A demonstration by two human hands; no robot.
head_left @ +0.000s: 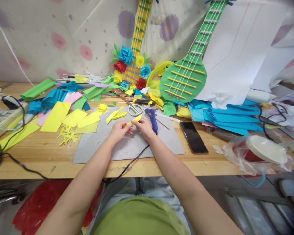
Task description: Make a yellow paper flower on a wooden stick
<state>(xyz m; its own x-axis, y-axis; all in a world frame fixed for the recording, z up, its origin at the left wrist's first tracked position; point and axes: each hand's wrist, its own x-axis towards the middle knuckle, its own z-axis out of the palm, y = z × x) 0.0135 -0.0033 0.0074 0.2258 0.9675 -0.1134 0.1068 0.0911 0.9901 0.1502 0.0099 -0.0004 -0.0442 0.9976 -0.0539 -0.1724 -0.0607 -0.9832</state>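
My left hand (119, 130) and my right hand (145, 127) meet over the grey cutting mat (93, 147). Both pinch a narrow yellow paper strip (134, 120) held between them, just above the mat. A blue glue gun (153, 119) lies right beside my right hand, its black cord running off the table's front edge. Scissors (134, 107) with white handles rest at the mat's far edge. Loose yellow strips (116, 115) and a small yellow paper flower (102, 107) lie beyond my hands.
Yellow paper sheets (63, 118) and scraps cover the left. A black phone (193, 137) lies right of the mat. Blue paper (225, 116), a green paper guitar (186, 76), a yellow guitar with paper flowers (131, 67), and a tape roll in plastic (262, 150) crowd the back and right. Cables (5, 153) trail left.
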